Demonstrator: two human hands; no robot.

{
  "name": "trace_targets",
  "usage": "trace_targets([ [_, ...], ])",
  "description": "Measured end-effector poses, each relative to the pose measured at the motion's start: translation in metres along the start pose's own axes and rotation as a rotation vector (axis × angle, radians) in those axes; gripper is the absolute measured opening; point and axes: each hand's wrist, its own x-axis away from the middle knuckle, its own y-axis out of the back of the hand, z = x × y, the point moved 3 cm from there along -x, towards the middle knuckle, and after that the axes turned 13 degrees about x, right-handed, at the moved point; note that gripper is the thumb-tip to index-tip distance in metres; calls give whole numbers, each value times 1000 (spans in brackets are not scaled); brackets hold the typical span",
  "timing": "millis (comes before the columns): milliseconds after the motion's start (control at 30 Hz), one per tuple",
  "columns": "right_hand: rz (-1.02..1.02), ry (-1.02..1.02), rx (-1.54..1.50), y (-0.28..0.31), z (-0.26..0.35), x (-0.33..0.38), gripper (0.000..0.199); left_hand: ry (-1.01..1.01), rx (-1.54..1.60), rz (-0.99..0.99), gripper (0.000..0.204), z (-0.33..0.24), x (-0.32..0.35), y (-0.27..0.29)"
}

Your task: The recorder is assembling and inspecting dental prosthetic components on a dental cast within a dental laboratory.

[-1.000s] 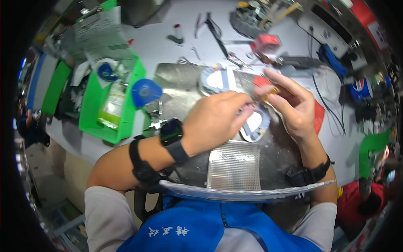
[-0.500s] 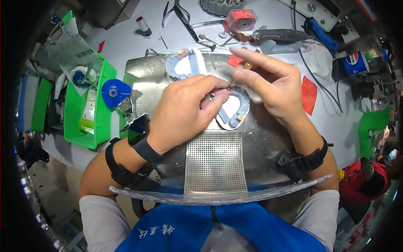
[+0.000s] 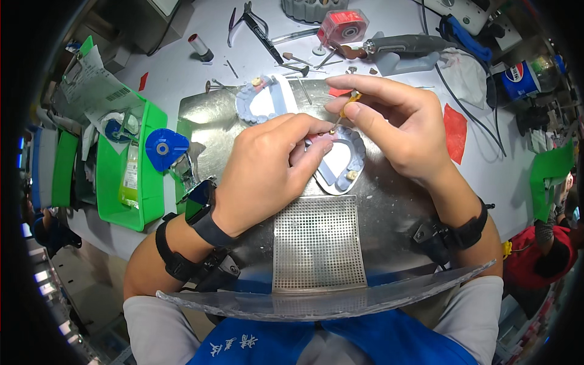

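A grey dental model on a white base sits on the metal work plate, with a yellowish tooth at its near right end. My left hand is closed, thumb and forefinger gripping the model at its pink gum section. Over that spot my right hand pinches a small yellow-handled screwdriver. Its thin shaft slants down to the pink section beside my left fingertips; the exact contact is too small to tell. A second grey dental model lies just beyond my left hand.
A perforated metal plate lies nearest me, behind a clear shield. At left stands a green bin with a blue dispenser. Pliers, loose burs and a rotary handpiece lie at the back; red sheet right.
The yellow-handled screwdriver has tipped more upright, and its shaft now shows between my hands. My right fingers have curled nearer its handle. The whole view has shifted slightly.
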Motion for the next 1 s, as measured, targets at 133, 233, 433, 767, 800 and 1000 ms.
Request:
trace_targets([
  [133,-24,93,193,3,7,-1,29,3,-14,2,19,0,0,1],
  [233,-42,14,155,2,3,-2,28,7,-13,16,18,0,-2,0],
  [433,-54,65,184,0,6,-1,25,3,-26,22,18,-3,-2,2],
  [767,-41,142,252,-1,4,-2,21,2,-32,9,23,2,0,0],
  [800,-38,143,254,0,5,-2,21,-4,-36,9,23,2,0,-1],
  [1000,-52,143,326,4,1,-2,35,-32,-45,7,23,2,1,-1],
])
